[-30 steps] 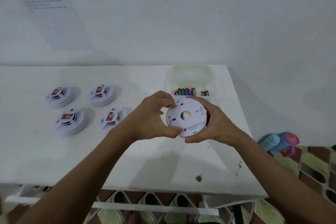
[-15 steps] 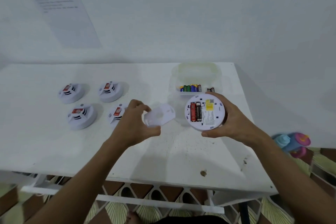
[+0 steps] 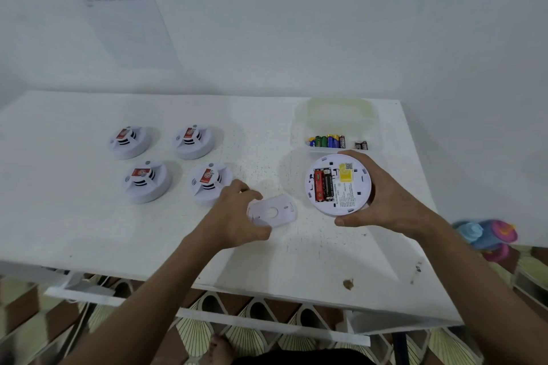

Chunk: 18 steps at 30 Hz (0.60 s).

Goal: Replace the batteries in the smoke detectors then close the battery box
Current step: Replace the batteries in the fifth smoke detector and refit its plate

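Four white smoke detectors (image 3: 170, 164) sit in a two-by-two block at centre left of the frame on a white table (image 3: 89, 231), each with a red label on top. The tabletop is scuffed and speckled, with a brown spot (image 3: 348, 284) near its lower right edge. At upper right of the table a clear battery box (image 3: 338, 124) stands open, a row of coloured batteries (image 3: 327, 141) along its near side. The right hand (image 3: 382, 195) grips a fifth detector (image 3: 338, 184) just below the box, its open back showing a red and a black cell. The left hand (image 3: 237, 219) pinches the removed cover plate (image 3: 274, 211) low over the table at centre. A printed sheet (image 3: 115, 6) hangs on the white wall at upper left. Pink and blue bottles (image 3: 486, 235) lie at the right edge, above patterned flooring.
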### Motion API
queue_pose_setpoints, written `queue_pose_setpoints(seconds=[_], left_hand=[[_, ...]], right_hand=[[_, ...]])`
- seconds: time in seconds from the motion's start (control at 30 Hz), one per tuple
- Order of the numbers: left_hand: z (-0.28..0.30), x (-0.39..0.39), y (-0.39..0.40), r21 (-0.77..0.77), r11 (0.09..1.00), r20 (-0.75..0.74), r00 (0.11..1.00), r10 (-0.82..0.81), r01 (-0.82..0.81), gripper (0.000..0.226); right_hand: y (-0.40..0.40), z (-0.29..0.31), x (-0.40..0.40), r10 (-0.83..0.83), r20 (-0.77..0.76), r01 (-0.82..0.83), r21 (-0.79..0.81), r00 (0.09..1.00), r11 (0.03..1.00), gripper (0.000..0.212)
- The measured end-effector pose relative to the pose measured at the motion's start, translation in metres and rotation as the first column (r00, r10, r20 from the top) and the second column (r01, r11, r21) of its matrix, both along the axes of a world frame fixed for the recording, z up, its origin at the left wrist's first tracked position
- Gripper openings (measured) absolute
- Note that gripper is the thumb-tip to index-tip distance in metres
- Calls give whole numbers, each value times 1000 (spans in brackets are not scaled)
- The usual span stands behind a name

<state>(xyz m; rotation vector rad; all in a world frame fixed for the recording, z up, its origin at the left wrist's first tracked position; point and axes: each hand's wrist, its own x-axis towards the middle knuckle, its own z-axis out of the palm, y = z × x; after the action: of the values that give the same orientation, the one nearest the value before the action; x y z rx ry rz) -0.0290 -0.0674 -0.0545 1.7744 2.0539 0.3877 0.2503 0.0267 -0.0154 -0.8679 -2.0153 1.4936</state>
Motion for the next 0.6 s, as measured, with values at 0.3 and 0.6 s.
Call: queue_pose_setpoints(seconds=[0.3,0.6], left_hand=[[89,47,21,239,951,166,956,-240,197,43],[102,66,49,181,932,113,934,-338,316,45]], right_hand=[[2,7,-7,45,-29,-44,32,999,999,101],[2,12,4,-11,-75,15,52,997,999,101]])
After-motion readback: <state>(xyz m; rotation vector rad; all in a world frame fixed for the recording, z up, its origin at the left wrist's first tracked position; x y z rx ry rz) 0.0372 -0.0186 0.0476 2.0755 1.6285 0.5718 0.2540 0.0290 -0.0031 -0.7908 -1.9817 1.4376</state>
